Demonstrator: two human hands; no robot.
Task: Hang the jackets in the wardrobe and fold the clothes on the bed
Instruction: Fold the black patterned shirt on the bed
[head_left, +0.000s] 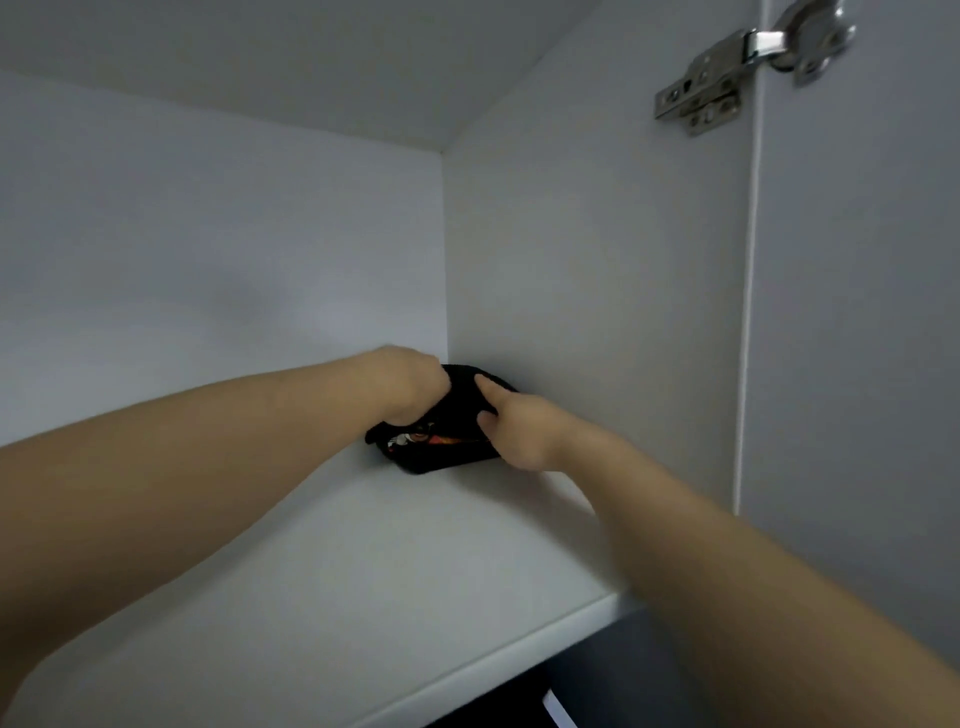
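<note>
deep in the back right corner of the wardrobe shelf (363, 571) sits the folded black garment (441, 457), with an orange-and-white print showing at its near fold. its right edge is up against the side wall (571, 260) and its far side is at or near the back wall (208, 234); contact there is hidden.

open room: bare shelf board to the left of the garment and in front of it, out to the shelf's front lip. the ceiling panel (260, 52) is well above the hands. the door (857, 312) stands open at right on its metal hinge (727, 78).

left hand (410, 384) is on the garment's top left, wrist bent down, knuckles toward the camera. its fingers are hidden behind the hand, so can't tell how far open it is or whether it grips.

right hand (514, 431) is at the garment's right side, index finger straight along the top, thumb on the near face, cloth pinched between them. both forearms are stretched forward over the shelf, converging on the corner.
</note>
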